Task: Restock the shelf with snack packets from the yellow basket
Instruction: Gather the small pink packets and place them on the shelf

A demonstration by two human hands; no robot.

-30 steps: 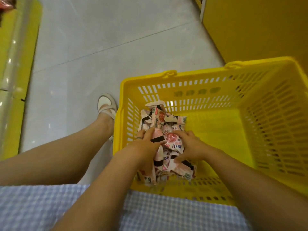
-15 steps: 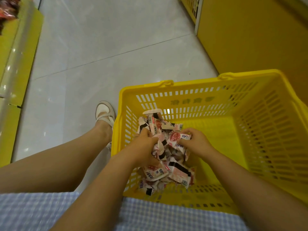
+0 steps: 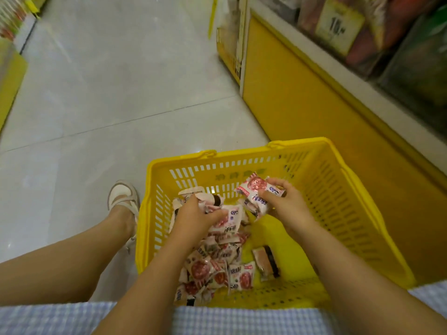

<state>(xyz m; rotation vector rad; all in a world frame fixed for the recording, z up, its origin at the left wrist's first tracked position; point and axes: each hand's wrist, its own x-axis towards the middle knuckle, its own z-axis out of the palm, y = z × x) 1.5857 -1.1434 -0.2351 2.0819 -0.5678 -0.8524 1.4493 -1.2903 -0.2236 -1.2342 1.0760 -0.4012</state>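
The yellow basket [image 3: 338, 189] stands on the floor in front of me, with a heap of pink-and-white snack packets [image 3: 217, 269] in its left half. My right hand [image 3: 286, 204] grips a bunch of packets [image 3: 255, 189], lifted above the heap. My left hand [image 3: 193, 215] is down in the pile, fingers curled round several packets [image 3: 229, 218]. One packet [image 3: 266, 261] lies apart on the basket's floor. The shelf [image 3: 362, 76] with its yellow base runs along the right.
Packaged goods and a price card [image 3: 338, 25] sit on the right-hand shelf. Another yellow shelf unit [image 3: 12, 78] lines the left edge. My leg and sandalled foot [image 3: 122, 199] are left of the basket. Pale floor tiles stretch ahead.
My right hand has risen and moved right with a bunch of packets. The left hand has dug in and closed on more. The view has tilted up, showing the right shelf.
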